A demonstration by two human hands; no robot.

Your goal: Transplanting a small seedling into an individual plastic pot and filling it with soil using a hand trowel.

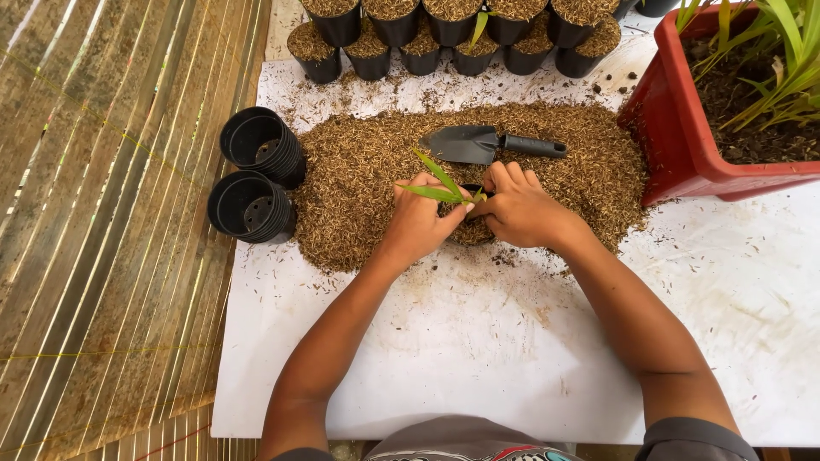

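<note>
Both hands pressed around a small black pot (468,229) — left hand (420,224) and right hand (518,209) closed on its sides, steadying a green seedling (440,183) in it; half sunk in a husk pile (359,183). Just beyond, a black trowel (478,143); leftward, two stacks of empty pots (254,179) — all on a white sheet (478,350).

Illumination: bright, diffuse daylight. Shadows soft and short, visible beneath the forearms and beside the stacked pots (256,183). Mild glare on the white sheet (478,358), right. Focus sharp throughout; slight wide-angle stretch at edges.
</note>
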